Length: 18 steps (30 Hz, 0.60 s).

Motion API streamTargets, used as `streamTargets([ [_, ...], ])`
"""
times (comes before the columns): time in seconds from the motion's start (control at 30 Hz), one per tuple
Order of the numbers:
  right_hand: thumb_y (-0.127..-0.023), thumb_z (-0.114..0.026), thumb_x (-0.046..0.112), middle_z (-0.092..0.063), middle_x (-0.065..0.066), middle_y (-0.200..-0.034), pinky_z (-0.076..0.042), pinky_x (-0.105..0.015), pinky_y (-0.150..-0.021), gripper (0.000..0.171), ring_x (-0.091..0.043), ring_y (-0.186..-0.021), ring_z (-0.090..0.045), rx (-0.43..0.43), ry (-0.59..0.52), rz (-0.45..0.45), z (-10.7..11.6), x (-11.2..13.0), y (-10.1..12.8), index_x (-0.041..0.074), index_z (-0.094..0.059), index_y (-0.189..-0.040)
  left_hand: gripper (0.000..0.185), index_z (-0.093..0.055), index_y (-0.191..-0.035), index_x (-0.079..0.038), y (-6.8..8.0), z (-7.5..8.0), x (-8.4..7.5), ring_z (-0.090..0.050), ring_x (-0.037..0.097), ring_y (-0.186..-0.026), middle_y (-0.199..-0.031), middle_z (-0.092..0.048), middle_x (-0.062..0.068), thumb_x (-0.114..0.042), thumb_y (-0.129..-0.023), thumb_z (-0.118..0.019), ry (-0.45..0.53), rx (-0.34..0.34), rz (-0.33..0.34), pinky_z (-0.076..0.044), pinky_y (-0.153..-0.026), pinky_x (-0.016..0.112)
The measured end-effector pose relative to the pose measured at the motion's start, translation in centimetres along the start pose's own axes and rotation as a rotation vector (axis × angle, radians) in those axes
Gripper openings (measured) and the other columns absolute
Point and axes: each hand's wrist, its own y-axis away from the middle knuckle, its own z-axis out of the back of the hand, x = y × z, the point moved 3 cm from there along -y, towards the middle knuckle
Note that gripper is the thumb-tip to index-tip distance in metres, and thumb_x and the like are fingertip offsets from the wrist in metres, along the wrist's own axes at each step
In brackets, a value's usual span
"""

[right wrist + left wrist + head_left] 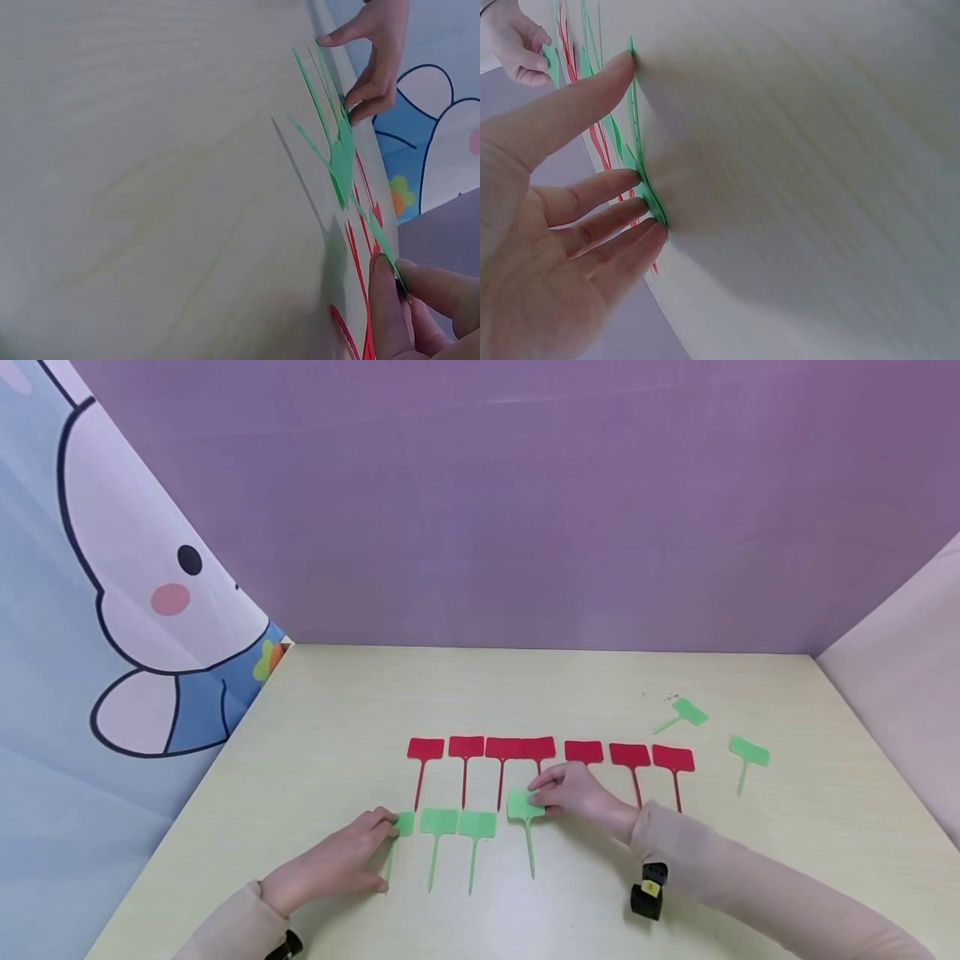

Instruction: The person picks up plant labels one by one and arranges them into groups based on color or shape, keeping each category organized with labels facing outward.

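My right hand (581, 795) pinches the head of a green T-shaped plant label (519, 806) between thumb and fingers. In the right wrist view this label (382, 238) is lifted off the table, its shadow apart from it. My left hand (341, 857) rests on the leftmost green label (406, 824); in the left wrist view its thumb touches the stem and its fairly straight fingertips touch the head. Two more green labels, one (438, 821) beside the other (477, 824), lie between the hands, stems toward me.
Behind the green labels runs a row of several red labels (425, 748), some partly hidden by my right hand and arm. Two loose green labels lie at the right, one (690, 712) farther back and one (749, 751) nearer. A purple backdrop (525, 510) stands behind the table (337, 693).
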Motion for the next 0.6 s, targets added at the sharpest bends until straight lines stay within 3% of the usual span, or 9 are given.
streamTargets([
  [0.6,-0.073,-0.069,0.003,-0.061,-0.005,-0.067,-0.052,-0.026,-0.057,0.011,-0.015,-0.056,-0.059,-0.004,0.039,0.07,-1.3,-0.3,0.7,-0.002,-0.066,-0.082,0.058,-0.054,-0.108,0.006,-0.1,-0.1,0.1,-0.044,0.028,-0.11,-0.118,-0.044,0.014,-0.025,-0.065,-0.076,-0.002,0.001,-0.007,-0.04,-0.091,0.039],
])
